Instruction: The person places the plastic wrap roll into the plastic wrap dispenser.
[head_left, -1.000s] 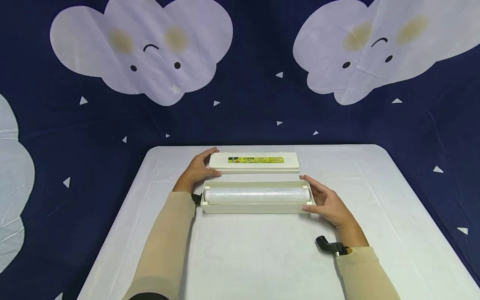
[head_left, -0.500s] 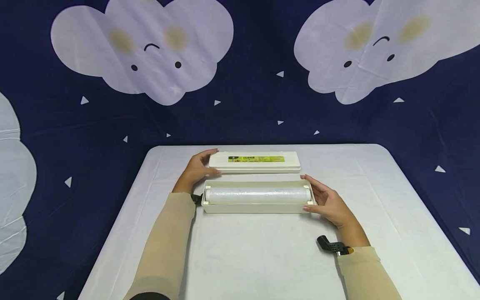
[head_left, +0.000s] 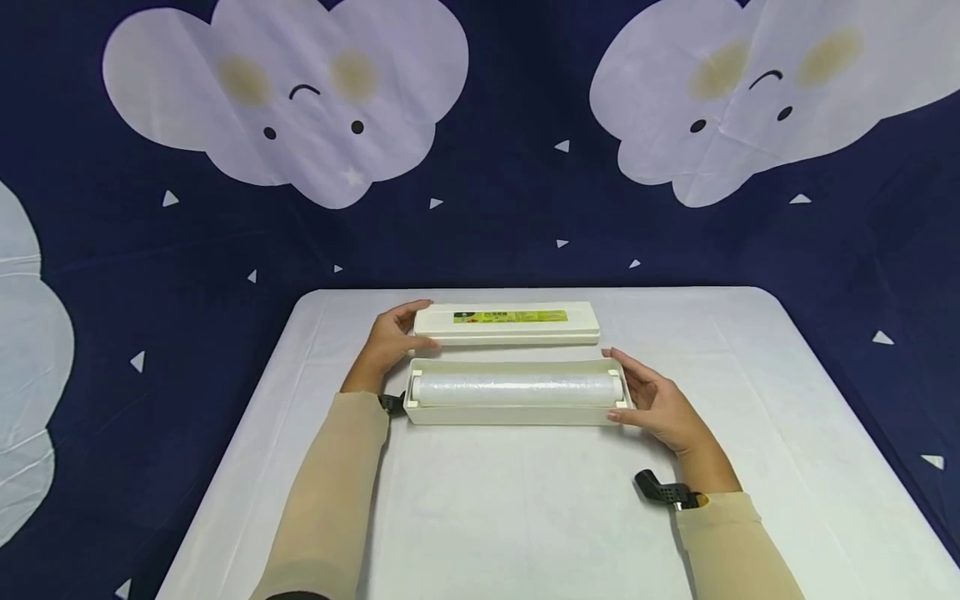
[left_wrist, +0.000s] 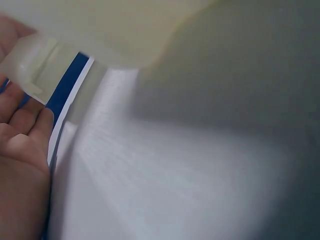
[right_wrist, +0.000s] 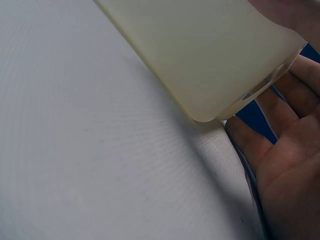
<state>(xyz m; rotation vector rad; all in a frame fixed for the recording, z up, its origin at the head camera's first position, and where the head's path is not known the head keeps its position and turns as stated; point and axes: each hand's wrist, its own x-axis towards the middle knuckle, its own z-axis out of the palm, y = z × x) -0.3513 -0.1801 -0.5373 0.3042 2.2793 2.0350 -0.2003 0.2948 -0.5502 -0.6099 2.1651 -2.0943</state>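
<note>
In the head view a long cream plastic box [head_left: 517,416] lies across the table, its top uncovered. Inside it rests a roll of cling film [head_left: 517,389]. Behind the box is its lid [head_left: 525,334], bearing a yellow-green label [head_left: 510,317]. My left hand [head_left: 386,346] grips the lid's left end between thumb and fingers. At the box's right end, my right hand [head_left: 660,408] holds it, thumb on the near side and fingertips at the far corner. The left wrist view shows the lid [left_wrist: 37,67] in the fingers, with the box blurred in the foreground.
White cloth covers the table [head_left: 525,517]. A dark blue curtain [head_left: 510,225] printed with clouds hangs right behind the far edge. The left wrist's black camera mount [head_left: 392,404] sits close beside the box's left end.
My left hand has drawn the lid's left end slightly to the left, so the lid sits a little askew. The right hand keeps its hold on the box.
</note>
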